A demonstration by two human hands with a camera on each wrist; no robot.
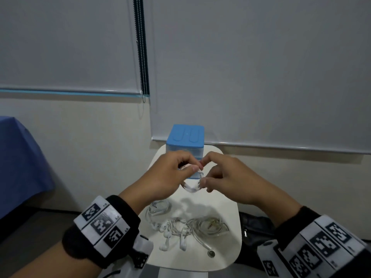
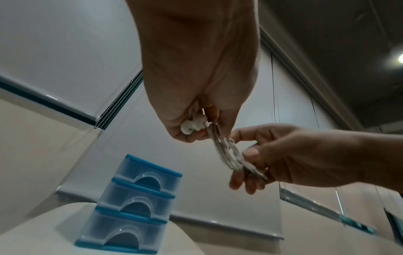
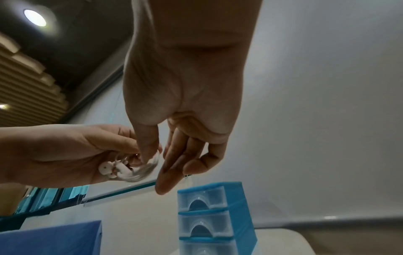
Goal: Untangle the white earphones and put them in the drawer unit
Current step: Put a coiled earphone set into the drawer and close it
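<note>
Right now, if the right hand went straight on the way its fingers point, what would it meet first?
Probably the drawer unit: the right hand points forward and down at its top drawer, with nothing seen between. Depth is unclear. The hand holds the earphones.

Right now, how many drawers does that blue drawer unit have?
3. The drawer unit stacks them: top drawer, middle drawer, bottom drawer, all closed. Head view hides most behind the hands.

A: Far edge of desk (image 1: 230, 199)?
B: Drawer unit (image 1: 185, 137) blocks it, wall right behind.
A: Near edge?
B: Loose earphone tangle (image 1: 180, 227) spread across. Bare strip between the two, under both hands (image 1: 164, 177).
</note>
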